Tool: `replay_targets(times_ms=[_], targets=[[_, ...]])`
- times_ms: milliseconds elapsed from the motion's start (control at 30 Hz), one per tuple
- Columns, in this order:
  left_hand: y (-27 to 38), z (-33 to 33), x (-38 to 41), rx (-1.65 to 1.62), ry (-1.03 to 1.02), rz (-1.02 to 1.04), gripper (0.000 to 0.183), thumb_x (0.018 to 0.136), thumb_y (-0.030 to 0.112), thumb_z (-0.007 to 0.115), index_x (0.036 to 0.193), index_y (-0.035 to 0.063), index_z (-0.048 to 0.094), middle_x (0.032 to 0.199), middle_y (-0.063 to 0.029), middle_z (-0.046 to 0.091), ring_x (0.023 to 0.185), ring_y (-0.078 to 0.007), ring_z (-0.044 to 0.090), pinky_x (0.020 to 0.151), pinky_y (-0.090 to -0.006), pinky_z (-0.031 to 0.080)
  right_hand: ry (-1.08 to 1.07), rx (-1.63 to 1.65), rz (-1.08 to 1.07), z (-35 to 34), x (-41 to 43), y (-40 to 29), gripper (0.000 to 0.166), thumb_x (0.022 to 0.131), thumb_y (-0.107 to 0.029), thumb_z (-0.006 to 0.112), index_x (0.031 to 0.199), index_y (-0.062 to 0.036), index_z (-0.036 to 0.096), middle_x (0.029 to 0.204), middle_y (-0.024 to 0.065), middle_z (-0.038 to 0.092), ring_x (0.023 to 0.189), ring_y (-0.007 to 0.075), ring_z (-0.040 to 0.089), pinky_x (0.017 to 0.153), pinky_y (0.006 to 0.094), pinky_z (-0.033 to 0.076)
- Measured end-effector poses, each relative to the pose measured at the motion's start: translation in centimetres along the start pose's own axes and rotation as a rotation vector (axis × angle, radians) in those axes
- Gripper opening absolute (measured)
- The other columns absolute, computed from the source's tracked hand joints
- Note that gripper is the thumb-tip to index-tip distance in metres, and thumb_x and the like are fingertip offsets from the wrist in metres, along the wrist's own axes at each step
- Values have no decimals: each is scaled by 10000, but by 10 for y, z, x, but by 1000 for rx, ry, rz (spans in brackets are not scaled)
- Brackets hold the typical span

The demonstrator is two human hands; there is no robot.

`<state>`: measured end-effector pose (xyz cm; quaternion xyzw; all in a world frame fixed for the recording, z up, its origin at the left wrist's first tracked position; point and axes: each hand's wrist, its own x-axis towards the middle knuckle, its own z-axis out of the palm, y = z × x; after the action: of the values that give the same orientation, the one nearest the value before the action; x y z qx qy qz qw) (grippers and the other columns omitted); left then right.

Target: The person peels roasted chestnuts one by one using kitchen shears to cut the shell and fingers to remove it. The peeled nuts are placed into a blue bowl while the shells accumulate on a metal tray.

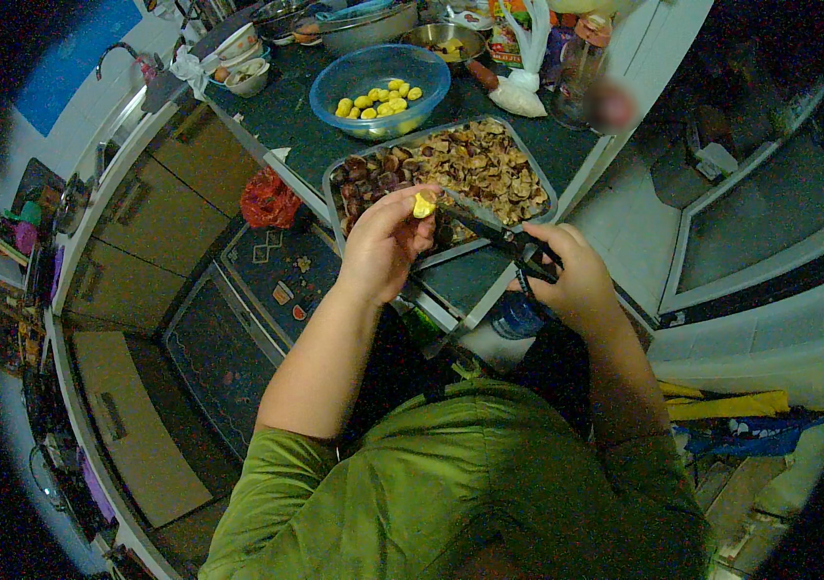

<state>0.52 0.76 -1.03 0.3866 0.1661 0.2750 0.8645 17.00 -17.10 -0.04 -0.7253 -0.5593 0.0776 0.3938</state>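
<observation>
Between the fingertips of my left hand [383, 243] is a yellow peeled chestnut [423, 205], held over the near edge of a clear plastic tray [551, 206]. My right hand [575, 272] grips a pair of black-handled scissors [503, 235], whose blades point left toward the chestnut. Whether the tips touch it, I cannot tell. Dark brown unpeeled chestnuts [365, 177] fill the tray's left part. Pale brown shell pieces [488, 163] are heaped in its right part. Behind the tray, a blue translucent bowl [321, 109] contains several peeled yellow chestnuts [381, 101].
A tied plastic bag [517, 98] and a lidded bottle [582, 61] stand at the counter's back right. A steel bowl [470, 36] sits behind. Stacked small bowls [246, 76] are at the left. Below the counter, a red plastic bag [270, 197] lies by a patterned mat [267, 264].
</observation>
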Motion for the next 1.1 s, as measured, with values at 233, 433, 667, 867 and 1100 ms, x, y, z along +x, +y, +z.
replay_targets(times_ms=[233,433,667,867,1100], targets=[[-2,7,0,69,49,-70,289,867,191,479,1045,-25,553,698,-1,490,609,-93,448,526,-217,364,27,24,47,6,1,1,589,603,-149,799,1119,-54,531,891,73,516,734,165,508,675,272,447],[-2,5,1,59,79,-43,279,872,181,466,1041,-24,555,698,-6,483,597,-91,438,513,-220,346,3,-56,167,1,14,0,547,646,-191,750,1126,-44,530,985,139,546,870,264,547,774,337,447],[-8,5,5,153,77,-44,298,892,171,438,1079,-33,549,728,-19,498,598,-91,443,515,-211,347,37,-240,148,11,44,11,454,690,-150,681,1096,-9,537,1008,175,563,957,336,537,840,391,439],[-11,3,5,215,78,-46,306,902,174,428,1081,-40,555,726,-23,513,599,-84,455,504,-204,345,1,-537,-20,12,54,3,200,700,-113,664,869,-18,616,898,140,590,857,315,546,767,383,441],[-14,6,5,300,39,-35,284,903,190,427,1030,-12,582,678,-6,516,564,-76,445,490,-196,337,117,-128,-408,37,64,-27,136,697,-99,657,825,-64,627,792,97,589,792,295,557,726,381,441]])
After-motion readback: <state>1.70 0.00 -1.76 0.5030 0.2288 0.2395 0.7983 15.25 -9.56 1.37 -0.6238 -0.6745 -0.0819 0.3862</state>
